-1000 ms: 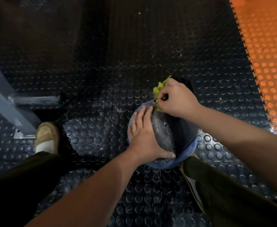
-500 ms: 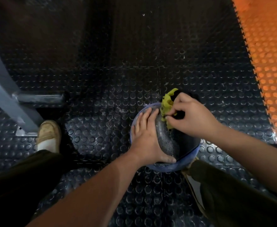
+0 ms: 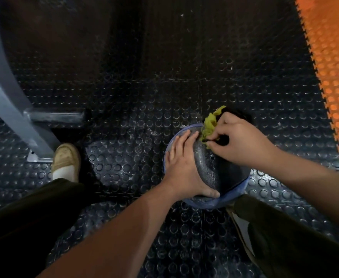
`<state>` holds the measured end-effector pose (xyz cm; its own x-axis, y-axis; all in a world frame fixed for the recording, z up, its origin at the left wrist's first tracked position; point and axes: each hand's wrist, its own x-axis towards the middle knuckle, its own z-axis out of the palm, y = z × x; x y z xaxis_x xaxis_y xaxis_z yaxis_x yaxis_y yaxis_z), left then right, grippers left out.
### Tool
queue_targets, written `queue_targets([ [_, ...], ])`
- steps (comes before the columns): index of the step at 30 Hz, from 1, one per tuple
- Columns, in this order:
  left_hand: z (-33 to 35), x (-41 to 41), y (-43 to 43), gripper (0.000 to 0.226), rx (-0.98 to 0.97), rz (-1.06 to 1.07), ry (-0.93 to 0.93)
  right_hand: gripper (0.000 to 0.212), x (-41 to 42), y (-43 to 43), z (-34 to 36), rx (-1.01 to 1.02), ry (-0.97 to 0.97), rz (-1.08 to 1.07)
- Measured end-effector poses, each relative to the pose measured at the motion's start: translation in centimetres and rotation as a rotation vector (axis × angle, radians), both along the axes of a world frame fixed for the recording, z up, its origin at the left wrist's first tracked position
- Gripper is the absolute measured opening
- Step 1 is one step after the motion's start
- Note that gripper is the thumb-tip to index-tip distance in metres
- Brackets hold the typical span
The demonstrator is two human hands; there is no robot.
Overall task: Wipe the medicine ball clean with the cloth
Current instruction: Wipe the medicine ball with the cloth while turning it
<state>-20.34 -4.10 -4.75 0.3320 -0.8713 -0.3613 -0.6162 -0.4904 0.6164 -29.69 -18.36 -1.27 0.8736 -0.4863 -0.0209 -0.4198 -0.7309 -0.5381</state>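
Note:
The medicine ball [image 3: 214, 173] is dark grey and textured with a blue band around its edge; it sits on the studded floor between my legs. My left hand [image 3: 184, 169] lies flat on the ball's left side, fingers straight, thumb hooked under the near edge. My right hand [image 3: 238, 141] grips a bunched yellow-green cloth [image 3: 209, 123] and presses it against the ball's far upper side. The right half of the ball is hidden under my right hand and forearm.
Black studded rubber mats [image 3: 144, 97] cover the floor, with an orange mat [image 3: 329, 57] at the far right. A grey metal machine frame [image 3: 6, 101] stands at the left beside my left shoe [image 3: 65, 161]. My dark trouser legs flank the ball.
My right hand with the cloth slid from the ball's far left rim toward the right and nearer across the top. The left hand stayed flat on the ball.

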Motion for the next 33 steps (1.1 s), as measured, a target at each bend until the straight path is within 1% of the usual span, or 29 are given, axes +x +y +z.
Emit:
queue_targets([
  [2,0.0,0.0,0.1,0.146,0.003,-0.004,-0.003,0.011,-0.1,-0.1,0.1,-0.024,0.013,0.027],
  [5,0.2,-0.1,-0.3,0.145,0.01,-0.006,-0.002,0.015,1.9,-1.9,-0.6,-0.039,0.011,-0.014],
  [8,0.2,0.2,-0.8,0.144,0.021,-0.007,-0.011,0.021,4.3,-3.8,-2.1,-0.112,0.127,-0.04],
  [10,0.1,0.1,-0.9,0.144,0.006,-0.001,-0.016,0.023,4.4,-4.1,-2.5,-0.1,0.163,-0.064],
  [13,0.0,-0.2,-0.3,0.144,-0.033,0.019,-0.003,0.022,2.4,-2.7,-2.0,-0.083,0.044,-0.078],
  [16,-0.1,-0.1,-0.1,0.144,-0.035,0.031,0.006,0.015,-0.6,0.1,-1.1,-0.107,-0.103,0.003],
  [19,-0.1,0.3,-0.2,0.145,-0.024,0.013,0.01,0.018,-2.3,1.4,-0.9,-0.095,-0.105,0.075],
  [21,0.0,0.3,-0.5,0.144,-0.009,0.005,0.001,0.016,-2.0,0.5,-0.8,-0.099,-0.098,0.099],
  [23,0.1,0.2,-0.9,0.144,0.0,0.019,0.006,0.013,-0.7,-0.8,-0.8,-0.155,-0.082,0.119],
  [26,0.1,0.5,-1.3,0.142,0.008,0.042,0.009,0.018,2.3,-2.8,-1.7,-0.247,-0.041,0.088],
  [30,-0.1,0.8,-0.9,0.141,-0.014,0.044,0.012,0.026,5.2,-4.6,-2.4,-0.11,0.197,0.031],
  [33,0.0,0.8,-0.7,0.14,-0.025,0.057,0.025,0.028,5.7,-4.5,-2.4,-0.059,0.232,0.019],
])
